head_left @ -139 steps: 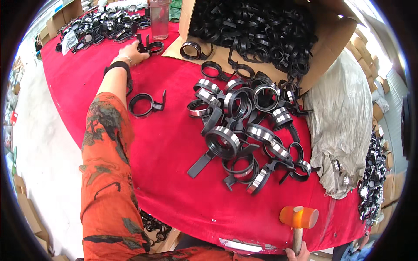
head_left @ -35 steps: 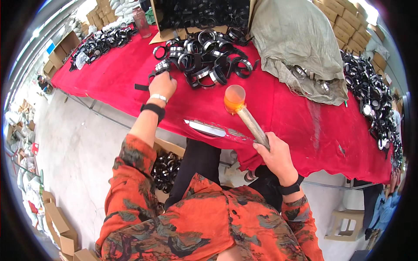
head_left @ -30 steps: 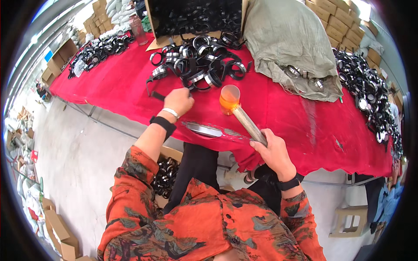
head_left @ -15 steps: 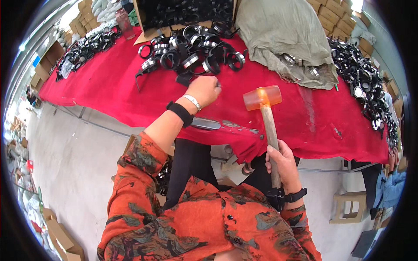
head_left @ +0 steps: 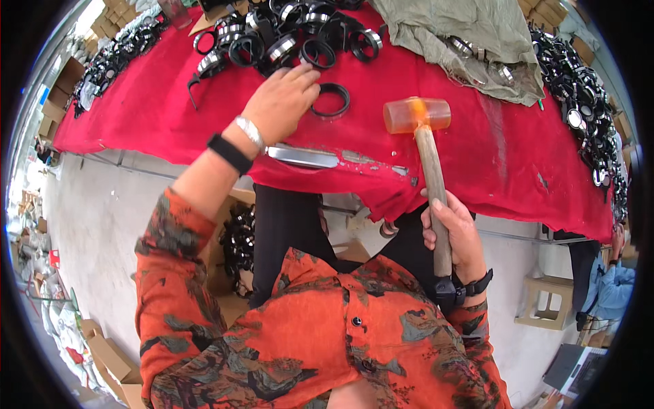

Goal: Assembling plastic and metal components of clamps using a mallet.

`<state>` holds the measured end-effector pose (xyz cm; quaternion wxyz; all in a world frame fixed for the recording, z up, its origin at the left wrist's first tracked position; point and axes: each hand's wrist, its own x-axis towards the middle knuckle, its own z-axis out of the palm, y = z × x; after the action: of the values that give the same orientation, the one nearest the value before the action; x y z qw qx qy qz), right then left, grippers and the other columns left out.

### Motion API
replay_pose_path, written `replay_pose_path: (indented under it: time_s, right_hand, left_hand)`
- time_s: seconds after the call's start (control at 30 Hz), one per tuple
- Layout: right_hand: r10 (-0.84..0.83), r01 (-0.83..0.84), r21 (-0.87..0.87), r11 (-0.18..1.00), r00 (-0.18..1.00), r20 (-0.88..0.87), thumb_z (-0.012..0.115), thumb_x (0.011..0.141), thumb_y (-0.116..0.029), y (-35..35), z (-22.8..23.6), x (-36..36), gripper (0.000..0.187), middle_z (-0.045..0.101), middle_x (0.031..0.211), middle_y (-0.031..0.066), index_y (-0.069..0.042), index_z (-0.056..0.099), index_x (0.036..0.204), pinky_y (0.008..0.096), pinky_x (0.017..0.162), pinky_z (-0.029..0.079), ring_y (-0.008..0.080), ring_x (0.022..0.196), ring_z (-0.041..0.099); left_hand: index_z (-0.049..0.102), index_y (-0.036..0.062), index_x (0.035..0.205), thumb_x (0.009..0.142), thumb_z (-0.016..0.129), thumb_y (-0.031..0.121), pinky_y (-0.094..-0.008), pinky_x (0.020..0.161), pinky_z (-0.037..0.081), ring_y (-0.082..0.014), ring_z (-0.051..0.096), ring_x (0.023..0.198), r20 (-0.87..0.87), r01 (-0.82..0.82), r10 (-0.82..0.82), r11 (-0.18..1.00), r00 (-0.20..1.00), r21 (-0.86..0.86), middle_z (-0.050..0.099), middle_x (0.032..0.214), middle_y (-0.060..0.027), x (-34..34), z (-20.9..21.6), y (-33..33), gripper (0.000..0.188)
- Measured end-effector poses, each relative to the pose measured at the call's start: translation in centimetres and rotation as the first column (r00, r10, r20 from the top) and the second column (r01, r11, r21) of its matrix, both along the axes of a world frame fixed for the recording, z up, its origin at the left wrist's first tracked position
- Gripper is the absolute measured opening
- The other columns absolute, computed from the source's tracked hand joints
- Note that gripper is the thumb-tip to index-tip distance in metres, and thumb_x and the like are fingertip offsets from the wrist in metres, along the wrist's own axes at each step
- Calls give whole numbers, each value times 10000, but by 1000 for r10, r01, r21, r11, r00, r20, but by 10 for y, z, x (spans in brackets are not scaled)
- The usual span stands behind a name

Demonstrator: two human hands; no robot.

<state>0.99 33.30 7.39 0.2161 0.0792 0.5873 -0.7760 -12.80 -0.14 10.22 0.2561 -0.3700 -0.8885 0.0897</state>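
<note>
My right hand (head_left: 453,232) is wrapped round the wooden handle of a mallet (head_left: 417,116). Its translucent orange head is raised above the red cloth. Over the table, my left hand (head_left: 283,101) has its fingers stretched toward a heap of black and silver ring clamps (head_left: 283,49). Its fingertips are at the heap's near edge; whether they touch a clamp I cannot tell. Just right of those fingers, a plain black ring (head_left: 331,100) lies on the cloth. A grey metal bar (head_left: 303,157) sits at the table's near edge, below my left hand.
Red cloth (head_left: 490,184) covers the table. A grey-green sack (head_left: 470,41) lies at the back right, with metal rings by its opening. More black parts are piled at far left (head_left: 116,65) and far right (head_left: 579,102). A stool (head_left: 547,302) stands on the floor at right.
My left hand has gone from closed to spread and moved left toward the heap. A black ring now shows on the cloth beside it. The mallet stays in my right hand; the view has shifted.
</note>
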Motion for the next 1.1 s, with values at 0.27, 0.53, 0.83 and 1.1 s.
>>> replay_pose_path:
  time_s: [0.27,0.53,0.83,1.1]
  right_hand:
    - [31,-32,-110,993,999,-17,557,932,-275,-4,-5,6,477,540,794,70,-3,409,1294,241,480,446,130,600,530]
    - [43,-7,-380,925,995,86,491,975,-327,-10,-16,-2,437,504,781,69,1,433,1258,233,437,402,102,559,462]
    - [33,-30,-104,994,999,36,503,968,-326,-20,-3,18,399,491,742,49,-14,453,1212,235,421,395,90,513,449]
    - [121,-61,328,943,979,-165,575,931,-239,-35,-5,31,395,496,731,8,-33,453,1245,210,447,416,66,548,490]
  left_hand:
    - [536,37,975,752,648,110,-434,855,428,-320,559,964,317,-196,168,979,933,59,568,983,-134,-16,-13,-18,260]
    - [560,-3,941,792,652,139,-382,694,512,-295,640,769,497,-343,194,911,846,229,636,835,-142,5,-10,-26,226]
    - [521,-21,1190,928,585,196,-332,783,513,-207,632,825,353,-742,-782,-197,514,641,649,984,-146,124,-77,5,347]
    - [546,11,1034,991,466,201,-291,812,452,-155,572,839,290,-578,-647,-288,705,764,606,880,-61,140,-112,33,211]
